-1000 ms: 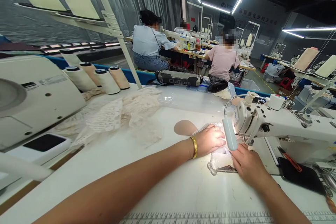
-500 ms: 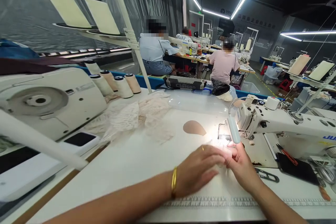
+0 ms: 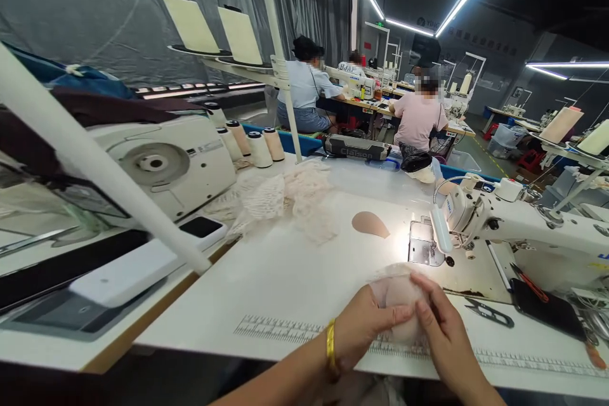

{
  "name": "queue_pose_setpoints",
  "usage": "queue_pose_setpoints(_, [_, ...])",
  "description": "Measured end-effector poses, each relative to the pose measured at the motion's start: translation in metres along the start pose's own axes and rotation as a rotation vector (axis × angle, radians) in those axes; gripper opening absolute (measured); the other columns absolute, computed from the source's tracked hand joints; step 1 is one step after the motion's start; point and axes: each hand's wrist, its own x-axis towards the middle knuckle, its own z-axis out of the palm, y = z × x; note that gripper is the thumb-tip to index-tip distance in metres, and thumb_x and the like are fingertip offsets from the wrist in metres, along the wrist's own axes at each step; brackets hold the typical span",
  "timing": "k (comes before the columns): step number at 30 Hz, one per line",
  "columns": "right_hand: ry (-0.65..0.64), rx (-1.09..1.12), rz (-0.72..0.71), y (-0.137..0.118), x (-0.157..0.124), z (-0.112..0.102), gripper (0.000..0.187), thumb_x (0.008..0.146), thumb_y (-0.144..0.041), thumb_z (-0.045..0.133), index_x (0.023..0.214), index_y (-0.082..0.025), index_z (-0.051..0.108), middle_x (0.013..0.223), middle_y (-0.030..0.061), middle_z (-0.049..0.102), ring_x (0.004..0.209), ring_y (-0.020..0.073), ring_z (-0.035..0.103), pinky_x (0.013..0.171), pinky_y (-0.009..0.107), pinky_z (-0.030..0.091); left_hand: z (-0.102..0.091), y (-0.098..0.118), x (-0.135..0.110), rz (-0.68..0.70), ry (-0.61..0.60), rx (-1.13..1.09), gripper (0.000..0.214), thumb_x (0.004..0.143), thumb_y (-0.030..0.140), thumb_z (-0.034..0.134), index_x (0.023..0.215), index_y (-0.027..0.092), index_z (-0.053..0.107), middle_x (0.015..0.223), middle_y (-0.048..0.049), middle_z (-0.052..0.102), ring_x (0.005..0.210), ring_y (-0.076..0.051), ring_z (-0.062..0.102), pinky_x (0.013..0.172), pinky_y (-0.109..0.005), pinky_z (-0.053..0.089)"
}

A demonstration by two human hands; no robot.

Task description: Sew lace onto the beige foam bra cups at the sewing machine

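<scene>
My left hand (image 3: 364, 325) and my right hand (image 3: 440, 325) both grip a pale beige padded fabric piece (image 3: 398, 295) with a lace edge, held just above the white table's (image 3: 285, 279) near edge. The left hand wears a gold bangle. The white sewing machine (image 3: 518, 222) stands to the right, its needle plate (image 3: 425, 249) lit by a small lamp (image 3: 440, 233). A tan cup-shaped piece (image 3: 370, 224) lies flat on the table behind my hands.
A heap of cream lace (image 3: 285, 196) and several thread cones (image 3: 252, 147) sit at the back left beside a second machine (image 3: 166, 165). Black snips (image 3: 490, 313) and a red-handled tool (image 3: 530, 285) lie right of my hands. Two people sew at far tables.
Both hands pulled the fabric piece away from the needle toward the table's near edge and lifted it. The view swung left and back.
</scene>
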Motion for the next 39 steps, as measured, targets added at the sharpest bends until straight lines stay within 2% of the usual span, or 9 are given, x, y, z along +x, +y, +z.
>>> queue_pose_setpoints(2, [-0.02,0.147,0.126,-0.004,0.007,-0.006,0.052,0.097,-0.066,0.056,0.131,-0.03,0.071,0.13,0.0085,0.071,0.121,0.0301,0.065,0.103,0.049,0.053,0.001,0.002,-0.003,-0.007,-0.069,0.032,0.054,0.066,0.041,0.095,0.111,0.017,0.077,0.097,-0.0087,0.077,0.088,-0.023,0.07,0.078,-0.031,0.053])
queue_pose_setpoints(5, [0.028,0.422,0.232,-0.003,0.008,-0.004,0.063,0.095,-0.074,0.051,0.138,-0.031,0.064,0.118,0.0088,0.074,0.102,0.0293,0.07,0.087,0.047,0.058,0.003,0.006,-0.003,0.052,-0.03,0.011,0.06,0.065,0.038,0.096,0.119,0.02,0.075,0.106,-0.0096,0.077,0.101,-0.027,0.07,0.083,-0.032,0.053])
queue_pose_setpoints(9, [0.115,0.569,0.232,0.008,0.0,0.005,0.079,0.084,-0.055,0.08,0.151,-0.034,0.044,0.105,0.0041,0.074,0.093,0.0245,0.07,0.082,0.039,0.057,0.006,0.007,0.005,0.064,0.062,-0.054,0.054,0.067,0.038,0.093,0.115,0.018,0.077,0.101,-0.0096,0.078,0.096,-0.027,0.071,0.088,-0.036,0.054])
queue_pose_setpoints(11, [0.16,0.578,0.23,0.013,-0.002,0.009,0.088,0.079,-0.045,0.088,0.152,-0.033,0.04,0.094,0.0,0.073,0.086,0.0213,0.069,0.08,0.035,0.055,0.007,0.005,0.011,0.09,0.171,-0.087,0.048,0.068,0.042,0.092,0.107,0.017,0.079,0.097,-0.0088,0.079,0.093,-0.024,0.07,0.087,-0.034,0.053])
queue_pose_setpoints(15, [0.279,0.57,0.204,0.018,-0.001,0.014,0.085,0.075,-0.044,0.09,0.146,-0.028,0.047,0.086,-0.002,0.07,0.081,0.0191,0.067,0.078,0.032,0.054,0.008,0.0,0.022,0.157,0.346,-0.158,0.04,0.063,0.044,0.095,0.087,0.016,0.08,0.088,-0.0067,0.078,0.086,-0.02,0.069,0.082,-0.028,0.053])
queue_pose_setpoints(24, [0.32,0.592,0.207,0.023,0.002,0.015,0.084,0.076,-0.046,0.089,0.146,-0.027,0.046,0.09,-0.001,0.069,0.084,0.0186,0.065,0.078,0.031,0.053,0.014,0.003,0.024,0.156,0.315,-0.176,0.04,0.064,0.044,0.094,0.084,0.015,0.077,0.083,-0.0062,0.077,0.076,-0.018,0.067,0.074,-0.027,0.053])
queue_pose_setpoints(32, [0.371,0.543,0.173,0.022,0.001,0.019,0.082,0.077,-0.047,0.087,0.145,-0.025,0.047,0.086,-0.0028,0.068,0.081,0.0174,0.065,0.079,0.03,0.053,0.022,0.003,0.029,0.036,0.24,-0.185,0.044,0.064,0.043,0.095,0.09,0.013,0.075,0.086,-0.0076,0.075,0.081,-0.02,0.067,0.077,-0.029,0.054])
queue_pose_setpoints(36, [0.284,0.566,0.104,0.029,-0.002,0.023,0.09,0.075,-0.046,0.088,0.15,-0.028,0.04,0.088,-0.0026,0.068,0.084,0.0185,0.066,0.08,0.031,0.052,0.026,0.016,0.029,0.039,0.272,-0.196,0.041,0.06,0.038,0.096,0.087,0.014,0.075,0.085,-0.0073,0.075,0.08,-0.023,0.068,0.073,-0.033,0.056])
queue_pose_setpoints(39, [0.177,0.513,0.031,0.04,0.003,0.017,0.093,0.073,-0.043,0.089,0.15,-0.027,0.039,0.077,-0.0066,0.06,0.071,0.0155,0.062,0.071,0.029,0.05,0.019,0.027,0.027,0.042,0.27,-0.117,0.037,0.065,0.033,0.093,0.094,0.017,0.077,0.101,-0.0067,0.076,0.092,-0.026,0.069,0.077,-0.033,0.058])
